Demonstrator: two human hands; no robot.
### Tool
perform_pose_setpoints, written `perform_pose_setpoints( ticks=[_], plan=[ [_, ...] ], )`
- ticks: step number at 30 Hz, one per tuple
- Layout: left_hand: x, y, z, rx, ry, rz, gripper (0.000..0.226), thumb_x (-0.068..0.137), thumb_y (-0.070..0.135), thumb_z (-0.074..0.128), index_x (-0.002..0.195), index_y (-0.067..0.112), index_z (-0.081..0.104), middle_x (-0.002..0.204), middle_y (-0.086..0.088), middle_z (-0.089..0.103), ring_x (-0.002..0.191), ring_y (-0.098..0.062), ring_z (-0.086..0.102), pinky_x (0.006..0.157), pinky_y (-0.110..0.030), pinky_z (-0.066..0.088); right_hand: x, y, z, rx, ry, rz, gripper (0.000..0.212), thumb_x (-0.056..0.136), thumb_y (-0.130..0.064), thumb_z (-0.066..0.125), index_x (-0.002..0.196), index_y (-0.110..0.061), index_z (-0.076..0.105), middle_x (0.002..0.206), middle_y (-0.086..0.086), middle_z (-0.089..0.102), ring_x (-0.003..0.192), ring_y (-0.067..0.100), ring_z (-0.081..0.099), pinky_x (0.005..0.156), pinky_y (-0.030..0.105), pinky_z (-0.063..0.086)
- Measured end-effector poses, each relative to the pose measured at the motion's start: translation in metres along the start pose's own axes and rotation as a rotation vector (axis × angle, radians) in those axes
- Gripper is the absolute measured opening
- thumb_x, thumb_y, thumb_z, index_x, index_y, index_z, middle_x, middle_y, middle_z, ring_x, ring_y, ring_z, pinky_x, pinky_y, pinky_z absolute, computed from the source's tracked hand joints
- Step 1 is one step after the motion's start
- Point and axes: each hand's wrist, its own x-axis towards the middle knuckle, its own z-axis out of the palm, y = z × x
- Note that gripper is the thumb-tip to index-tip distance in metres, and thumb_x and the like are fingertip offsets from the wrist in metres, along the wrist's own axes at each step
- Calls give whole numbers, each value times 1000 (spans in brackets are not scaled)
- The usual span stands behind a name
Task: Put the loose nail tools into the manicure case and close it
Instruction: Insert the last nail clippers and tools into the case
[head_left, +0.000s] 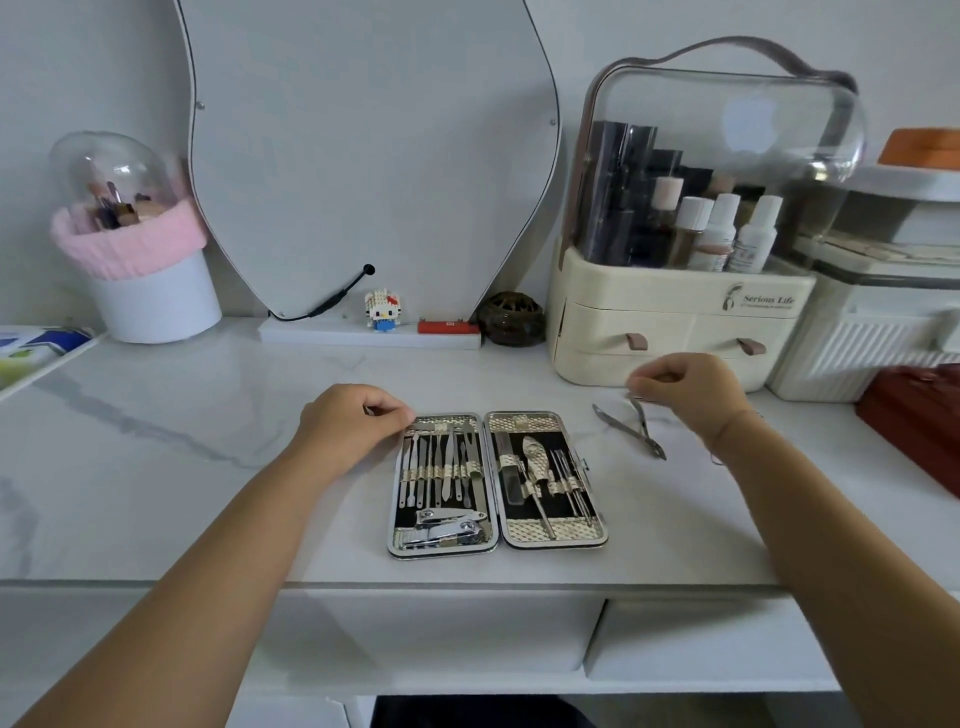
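White marble table (156, 415) is being used as the work surface, the manicure case (497, 483) being displayed open near the middle of its front edge. The case's far left corner is being touched by the thumb of the curled left hand (345, 421); a grip cannot be told. Right of the case the loose cuticle nipper (641, 426) is lying flat, its long axis running far left to near right, jaws pointing near right. Its spread handles are being approached by the right hand (685, 389), thumb and forefinger pinched; contact cannot be told. Probably the handles are best being squeezed together while lifted, for sliding under a strap.
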Motion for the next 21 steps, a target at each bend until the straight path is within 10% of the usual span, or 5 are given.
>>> perform_pose_setpoints(
  ticks=[21],
  plan=[
    [-5, 6, -1, -4, 10, -7, 11, 80, 34, 71, 69, 35, 72, 83, 17, 69, 88, -11, 60, 79, -30, 45, -5, 16, 0, -332, -77, 148, 30, 76, -38, 70, 71, -8, 70, 61, 0, 55, 66, 18, 51, 63, 26, 39]
  ],
)
